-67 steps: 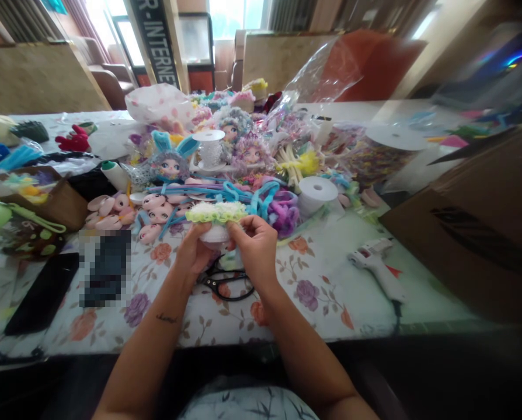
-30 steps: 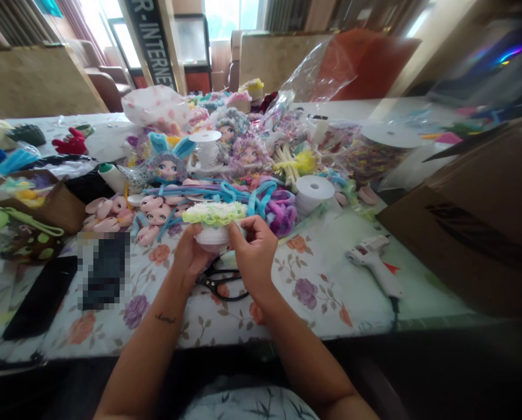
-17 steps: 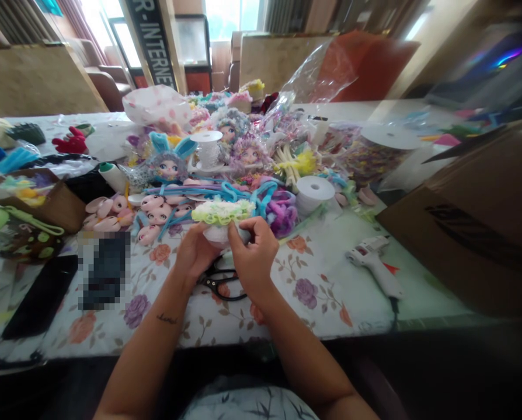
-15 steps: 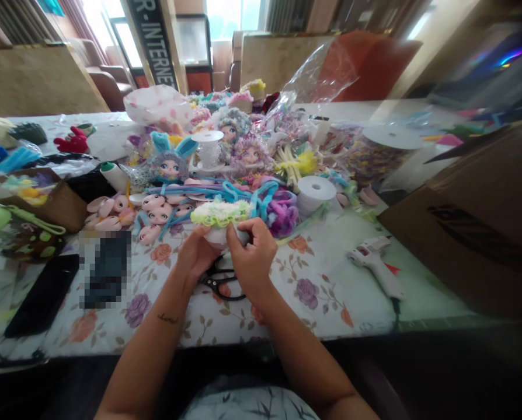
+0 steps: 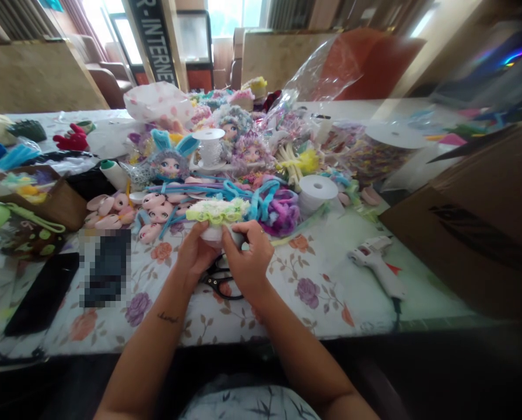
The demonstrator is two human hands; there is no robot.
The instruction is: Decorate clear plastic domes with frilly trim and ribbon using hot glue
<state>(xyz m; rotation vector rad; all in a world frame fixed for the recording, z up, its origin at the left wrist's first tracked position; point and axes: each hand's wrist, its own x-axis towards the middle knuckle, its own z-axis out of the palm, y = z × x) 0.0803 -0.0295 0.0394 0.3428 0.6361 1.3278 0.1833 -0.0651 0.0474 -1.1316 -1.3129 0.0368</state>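
Observation:
Between my two hands is a small rounded white piece (image 5: 219,211) with a fluffy white top and a yellow-green ruffled edge. My left hand (image 5: 196,251) grips its lower left side. Thumb and bent fingers of my right hand (image 5: 249,251) pinch its lower right side. Black-handled scissors (image 5: 221,284) lie on the flowered cloth, partly hidden behind my right hand. Just beyond the piece are blue fuzzy strips (image 5: 263,198) and a purple fuzzy bundle (image 5: 282,213).
A white glue gun (image 5: 377,262) lies at the right, beside a cardboard box (image 5: 471,233). Doll heads (image 5: 158,214), a white spool (image 5: 317,188) and wrapped craft pieces crowd the table beyond my hands. A black phone (image 5: 46,291) rests at the left.
The white piece has shifted slightly left and turned a little in my fingers, with its ruffled edge tilted differently. My right hand has moved slightly left with it.

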